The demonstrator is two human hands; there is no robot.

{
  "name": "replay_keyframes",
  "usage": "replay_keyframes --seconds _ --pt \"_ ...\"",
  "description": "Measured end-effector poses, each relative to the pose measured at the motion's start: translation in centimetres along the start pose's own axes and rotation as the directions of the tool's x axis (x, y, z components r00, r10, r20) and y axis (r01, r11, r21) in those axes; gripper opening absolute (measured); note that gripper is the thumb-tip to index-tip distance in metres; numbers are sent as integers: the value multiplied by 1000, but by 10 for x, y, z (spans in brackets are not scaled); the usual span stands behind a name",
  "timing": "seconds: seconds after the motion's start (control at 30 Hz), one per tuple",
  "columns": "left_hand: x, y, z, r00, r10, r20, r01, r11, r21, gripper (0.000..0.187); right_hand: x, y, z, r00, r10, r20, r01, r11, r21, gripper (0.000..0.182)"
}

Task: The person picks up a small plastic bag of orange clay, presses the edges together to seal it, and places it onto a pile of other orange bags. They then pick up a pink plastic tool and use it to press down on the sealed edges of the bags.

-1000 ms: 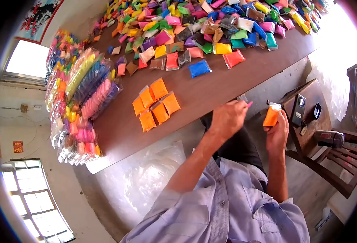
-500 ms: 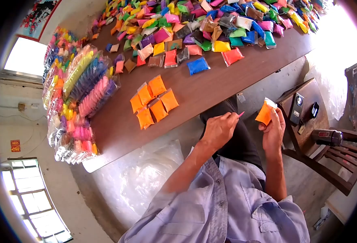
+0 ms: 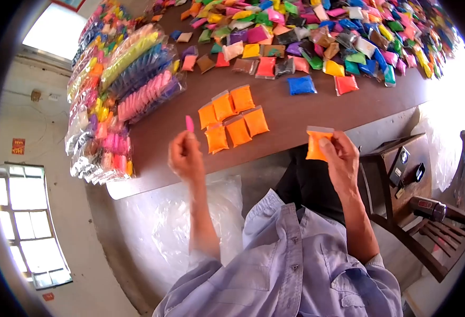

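My left hand [image 3: 186,157] is raised near the table's front edge, its fingers closed on a small, slim pink piece [image 3: 189,123] that sticks up from the fingertips. In my right hand [image 3: 343,162], between thumb and fingers, is an orange packet [image 3: 316,146] with a clear strip along its top, held upright off the table edge. Several flat orange packets [image 3: 237,130] lie in two close rows on the brown table [image 3: 163,142], just right of my left hand.
A large heap of colourful packets [image 3: 296,42] covers the table's far side. Bundled packets in clear bags [image 3: 145,95] are stacked at the left. To the right, a wooden chair [image 3: 443,232] carries a dark bottle [image 3: 428,208]. Clear plastic sheeting [image 3: 200,216] lies below the table.
My left hand has swung left, away from the held packet, with the pink piece now pointing up. My right hand has turned its orange packet more upright. The camera view has shifted.
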State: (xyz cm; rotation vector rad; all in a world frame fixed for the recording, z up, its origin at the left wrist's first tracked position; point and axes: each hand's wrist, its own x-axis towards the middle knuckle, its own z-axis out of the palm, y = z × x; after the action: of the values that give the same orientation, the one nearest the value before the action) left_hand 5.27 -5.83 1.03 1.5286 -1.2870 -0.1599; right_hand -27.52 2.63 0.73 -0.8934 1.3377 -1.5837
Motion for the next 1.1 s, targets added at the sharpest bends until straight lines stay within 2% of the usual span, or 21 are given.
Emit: replay_keyframes --seconds 0.07,0.1,0.13,0.2,0.27,0.3,0.4,0.5,0.73,0.8,0.93,1.0,1.03,1.1 --pt "18 -26 -19 996 -88 -26 86 994 -64 17 7 -1 28 989 54 135 -50 998 -34 17" --pt "23 -44 -25 995 -96 -38 93 994 -63 17 13 9 45 989 3 145 4 999 -51 19" --pt "26 -63 -30 993 -117 -23 117 993 -7 15 16 12 57 987 -24 157 55 979 -198 20" --pt "28 -78 -34 989 -146 -17 147 988 47 14 23 6 84 971 8 238 80 931 -355 24" --pt "27 -81 -34 973 -230 -6 229 969 91 14 28 -5 110 966 0 259 111 904 -414 26" --pt "27 -81 -33 977 -211 20 209 974 86 14 30 -7 121 962 -9 273 140 874 -465 27" --pt "30 -80 -34 962 -272 33 270 961 58 14 35 1 146 960 -45 277 193 823 -535 29" --pt "33 -83 -37 943 -330 47 329 944 34 12 37 8 159 962 -16 273 183 778 -601 29" --pt "33 -84 -38 938 -340 62 341 940 -15 12 40 18 171 954 -64 294 247 723 -645 28" --pt "32 -80 -38 940 -338 47 340 939 -43 13 38 17 171 914 -194 357 388 676 -626 27" --pt "32 -78 -39 935 -348 62 350 936 -25 13 30 11 164 935 -159 317 325 744 -584 27" --pt "32 -81 -39 941 -333 53 334 942 -10 13 28 15 156 892 -257 372 448 610 -654 28" --pt "32 -81 -39 942 -331 58 332 943 -16 13 27 16 154 893 -260 367 447 606 -658 28" --pt "32 -79 -39 934 -352 58 355 934 -40 14 25 17 153 801 -349 487 599 481 -640 29"
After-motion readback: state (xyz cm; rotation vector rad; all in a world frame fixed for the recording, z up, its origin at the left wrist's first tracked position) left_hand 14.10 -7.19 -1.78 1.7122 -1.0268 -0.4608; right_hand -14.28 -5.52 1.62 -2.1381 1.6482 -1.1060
